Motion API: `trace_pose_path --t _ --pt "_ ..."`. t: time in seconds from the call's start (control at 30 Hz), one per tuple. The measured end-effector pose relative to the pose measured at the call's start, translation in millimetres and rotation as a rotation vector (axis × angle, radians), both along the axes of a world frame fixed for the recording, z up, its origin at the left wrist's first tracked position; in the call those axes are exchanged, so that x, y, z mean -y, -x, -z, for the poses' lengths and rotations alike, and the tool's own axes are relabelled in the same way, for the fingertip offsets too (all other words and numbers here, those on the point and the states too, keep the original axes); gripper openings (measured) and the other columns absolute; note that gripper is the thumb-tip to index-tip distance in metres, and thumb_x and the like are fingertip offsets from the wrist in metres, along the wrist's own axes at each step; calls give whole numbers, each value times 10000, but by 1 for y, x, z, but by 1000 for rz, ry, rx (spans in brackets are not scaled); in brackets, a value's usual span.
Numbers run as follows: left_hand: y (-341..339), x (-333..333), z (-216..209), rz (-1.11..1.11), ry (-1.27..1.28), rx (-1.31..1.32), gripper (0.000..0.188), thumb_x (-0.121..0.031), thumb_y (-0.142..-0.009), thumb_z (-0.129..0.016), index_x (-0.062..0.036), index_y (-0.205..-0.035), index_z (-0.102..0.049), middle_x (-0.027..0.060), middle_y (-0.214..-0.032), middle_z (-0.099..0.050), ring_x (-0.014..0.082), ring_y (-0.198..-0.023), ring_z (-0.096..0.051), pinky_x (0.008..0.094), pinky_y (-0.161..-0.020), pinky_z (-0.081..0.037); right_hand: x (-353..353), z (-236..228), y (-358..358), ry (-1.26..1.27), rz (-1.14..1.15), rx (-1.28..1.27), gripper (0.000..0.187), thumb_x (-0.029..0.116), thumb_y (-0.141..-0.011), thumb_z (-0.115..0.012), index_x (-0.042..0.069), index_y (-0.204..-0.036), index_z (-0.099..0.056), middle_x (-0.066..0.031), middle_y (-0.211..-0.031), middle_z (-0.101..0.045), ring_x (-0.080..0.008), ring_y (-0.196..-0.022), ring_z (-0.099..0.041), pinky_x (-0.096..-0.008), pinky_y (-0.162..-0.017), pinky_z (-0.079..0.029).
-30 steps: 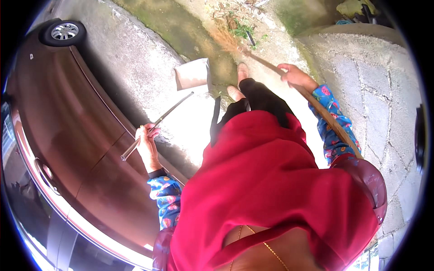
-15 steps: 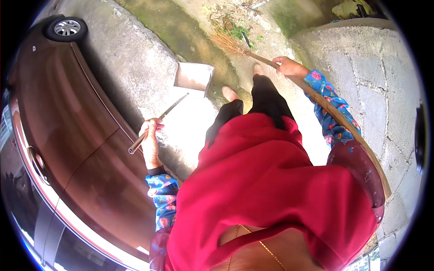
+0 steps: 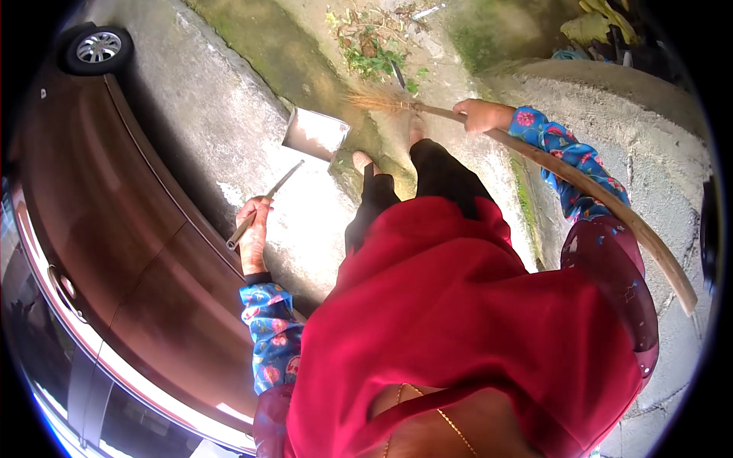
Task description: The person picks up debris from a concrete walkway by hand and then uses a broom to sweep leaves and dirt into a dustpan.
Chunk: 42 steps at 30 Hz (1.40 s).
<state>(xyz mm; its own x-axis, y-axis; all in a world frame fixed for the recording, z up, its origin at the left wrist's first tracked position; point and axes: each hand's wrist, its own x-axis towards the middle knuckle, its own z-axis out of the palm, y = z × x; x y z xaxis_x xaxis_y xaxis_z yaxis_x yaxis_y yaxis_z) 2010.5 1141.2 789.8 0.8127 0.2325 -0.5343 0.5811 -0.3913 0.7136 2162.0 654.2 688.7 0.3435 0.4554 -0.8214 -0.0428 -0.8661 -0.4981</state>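
Note:
My right hand (image 3: 482, 116) is closed around the wooden handle of a broom (image 3: 569, 174). The handle's thick end sticks out past my right upper arm. Its straw bristles (image 3: 376, 98) rest low in front of my right foot, just nearer than a heap of leaves and twigs (image 3: 374, 49). In my left hand (image 3: 253, 229) is a thin rod, the handle of a dustpan (image 3: 317, 131). The pale, box-like pan lies on the ground ahead of my left foot. Glare washes out where rod and pan meet.
A brown car (image 3: 145, 221) stands close along my left, its wheel (image 3: 99, 47) at the far left. A low concrete block wall (image 3: 657, 164) curves along my right. A mossy channel (image 3: 298, 53) crosses the ground ahead. Yellow sacking (image 3: 603, 23) lies at the far right.
The bristles have come nearer to my feet, away from the leaf heap. The broom handle's thick end has swung outward to the right. Both hands keep their hold; the whole view has shifted slightly.

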Motion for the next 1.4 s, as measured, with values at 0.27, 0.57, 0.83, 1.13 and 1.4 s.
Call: trace_pose_path --t 0.27,0.57,0.83,1.13,1.4 --pt "-61 35 53 207 -213 -20 142 -159 -800 -587 -32 -739 -571 27 -596 -469 108 -586 -404 266 -560 -386 13 -19 -32 -82 72 44 500 62 -635 -556 1 -1128 -503 -154 -866 -600 -239 -781 -576 -332 -687 -448" --pt "-128 35 170 376 14 116 158 -168 -780 -580 -29 -713 -547 96 -613 -506 152 -575 -438 298 -572 -414 -4 -126 19 -86 611 -213 539 2 -716 -500 51 -1241 -384 -26 -648 -477 -83 -463 -415 -229 -408 -323" --pt "-170 31 201 485 94 218 162 -161 -760 -600 -22 -718 -530 167 -639 -468 261 -564 -381 313 -570 -414 -69 -207 26 -169 1059 -140 680 47 -688 -520 24 -1316 -263 -56 -715 -504 -99 -450 -442 -217 -382 -334" --pt "-158 25 203 431 138 348 159 -84 -771 -610 -31 -694 -482 56 -616 -437 128 -604 -390 262 -590 -383 -104 -121 -86 -190 1021 -3 654 69 -723 -541 -18 -1313 -271 -1 -601 -470 -81 -455 -417 -227 -403 -323" --pt "-167 59 171 140 41 258 136 -98 -791 -577 -10 -711 -509 148 -664 -509 272 -584 -467 334 -581 -413 -120 -19 -255 -198 747 114 496 105 -712 -547 -12 -1175 -413 -22 -591 -491 -113 -451 -458 -252 -406 -369"
